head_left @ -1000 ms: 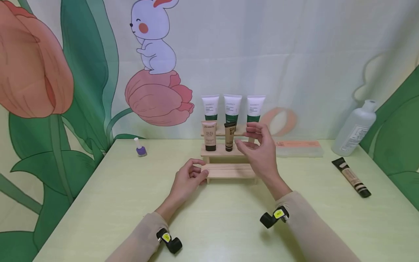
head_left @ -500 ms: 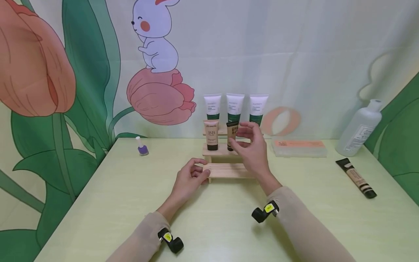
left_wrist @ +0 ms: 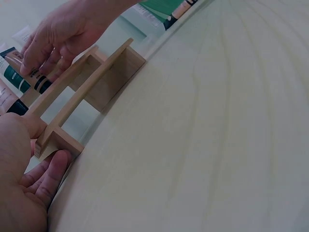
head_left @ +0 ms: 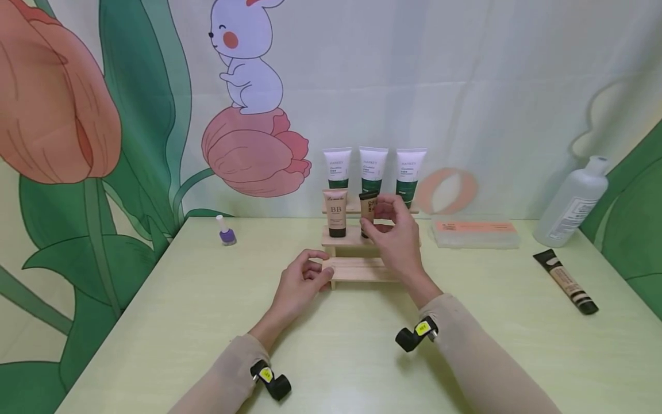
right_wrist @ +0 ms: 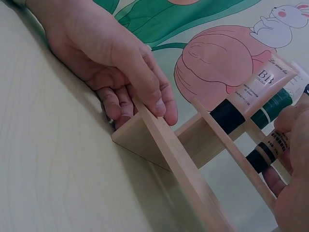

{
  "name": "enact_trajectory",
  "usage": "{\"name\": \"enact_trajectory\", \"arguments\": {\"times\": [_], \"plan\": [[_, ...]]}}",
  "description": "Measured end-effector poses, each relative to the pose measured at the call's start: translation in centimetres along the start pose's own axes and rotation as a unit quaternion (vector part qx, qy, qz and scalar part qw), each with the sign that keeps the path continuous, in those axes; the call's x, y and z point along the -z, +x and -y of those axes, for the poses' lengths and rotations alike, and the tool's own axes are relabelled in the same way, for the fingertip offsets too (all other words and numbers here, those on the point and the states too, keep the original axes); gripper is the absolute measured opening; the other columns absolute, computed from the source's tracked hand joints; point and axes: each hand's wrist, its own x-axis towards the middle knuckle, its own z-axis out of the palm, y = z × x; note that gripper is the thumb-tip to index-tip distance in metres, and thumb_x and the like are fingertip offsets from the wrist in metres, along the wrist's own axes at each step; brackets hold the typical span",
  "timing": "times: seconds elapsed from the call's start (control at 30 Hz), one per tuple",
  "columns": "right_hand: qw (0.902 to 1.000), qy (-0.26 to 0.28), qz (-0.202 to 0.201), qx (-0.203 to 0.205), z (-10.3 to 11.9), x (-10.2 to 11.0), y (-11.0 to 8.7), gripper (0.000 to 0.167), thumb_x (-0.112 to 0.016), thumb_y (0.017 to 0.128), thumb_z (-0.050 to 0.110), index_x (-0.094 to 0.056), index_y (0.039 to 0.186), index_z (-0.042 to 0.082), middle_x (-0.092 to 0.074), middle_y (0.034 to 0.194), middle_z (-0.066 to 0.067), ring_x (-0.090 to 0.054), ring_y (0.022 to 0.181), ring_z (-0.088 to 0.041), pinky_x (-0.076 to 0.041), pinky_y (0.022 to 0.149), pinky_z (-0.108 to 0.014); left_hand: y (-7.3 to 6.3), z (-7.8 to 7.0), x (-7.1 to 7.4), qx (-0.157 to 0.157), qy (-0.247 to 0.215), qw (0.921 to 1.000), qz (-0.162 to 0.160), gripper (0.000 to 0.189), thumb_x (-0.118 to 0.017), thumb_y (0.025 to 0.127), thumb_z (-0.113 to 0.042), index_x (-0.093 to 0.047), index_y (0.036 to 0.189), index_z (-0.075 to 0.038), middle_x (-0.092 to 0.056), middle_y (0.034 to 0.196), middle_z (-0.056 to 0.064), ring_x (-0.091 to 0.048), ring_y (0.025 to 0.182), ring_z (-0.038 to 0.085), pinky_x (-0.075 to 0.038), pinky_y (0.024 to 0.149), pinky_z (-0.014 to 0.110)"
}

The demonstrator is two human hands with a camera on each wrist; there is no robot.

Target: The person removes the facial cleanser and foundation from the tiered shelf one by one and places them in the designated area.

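Observation:
A three-step wooden display stand [head_left: 362,275] stands at the middle of the table. My left hand [head_left: 299,284] grips the left end of its lowest step, thumb on top and fingers beneath, as the left wrist view [left_wrist: 36,169] also shows. On the middle step, my right hand [head_left: 399,238] pinches a small black and gold cosmetic tube [head_left: 368,208] between thumb and fingers; the tube stands upright, partly covered by the hand. Left of it stands a pink BB cream tube [head_left: 337,214], black cap down. Three white and green tubes [head_left: 373,164] stand in a row on the top step.
A purple nail polish bottle [head_left: 226,234] stands at the back left. Right of the stand lie a flat clear case [head_left: 476,234] with an orange label and a black and beige tube [head_left: 566,282]. A white bottle [head_left: 571,204] leans at the back right, before a printed curtain.
My right hand has moved left from beside the small black and gold tube and now holds it. My left hand keeps its grip on the stand. The head view has shifted slightly.

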Motion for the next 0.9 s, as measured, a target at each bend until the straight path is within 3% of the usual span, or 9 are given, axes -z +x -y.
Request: {"name": "enact_trajectory", "arguments": {"times": [0.2, 0.5, 0.9], "plan": [[1.0, 0.007, -0.004, 0.005, 0.5, 0.3, -0.1, 0.046, -0.085, 0.099, 0.007, -0.062, 0.139, 0.011, -0.071, 0.123, -0.01, -0.071, 0.112, -0.023, -0.061, 0.089, -0.028, 0.0, -0.1, -0.1, 0.0, 0.001, 1.0, 0.0, 0.03, -0.08, 0.106, -0.018, -0.07, 0.134, -0.016, -0.077, 0.101, 0.007, -0.074, 0.082, 0.019, -0.058, 0.071, 0.027], [0.9998, 0.017, -0.005, 0.0, 1.3, 1.6, -0.2, 0.048, -0.085, 0.1, 0.008, -0.062, 0.142, 0.013, -0.069, 0.126, -0.008, -0.07, 0.113, -0.023, -0.062, 0.095, -0.041, -0.1, -0.1, 0.0, 0.0, 0.004, 1.0, -0.001, 0.03, -0.079, 0.106, -0.017, -0.069, 0.134, -0.016, -0.077, 0.101, 0.007, -0.074, 0.082, 0.019, -0.057, 0.07, 0.026], [0.9995, 0.009, -0.022, 0.02, 1.7, 5.0, 0.1, 0.046, -0.084, 0.1, 0.007, -0.062, 0.14, 0.011, -0.069, 0.121, -0.01, -0.068, 0.107, -0.021, -0.059, 0.089, -0.028, -0.2, -0.3, -0.1, 0.002, 0.005, 1.0, -0.001, 0.03, -0.08, 0.106, -0.017, -0.069, 0.134, -0.016, -0.077, 0.102, 0.007, -0.074, 0.082, 0.019, -0.056, 0.071, 0.026]]}}
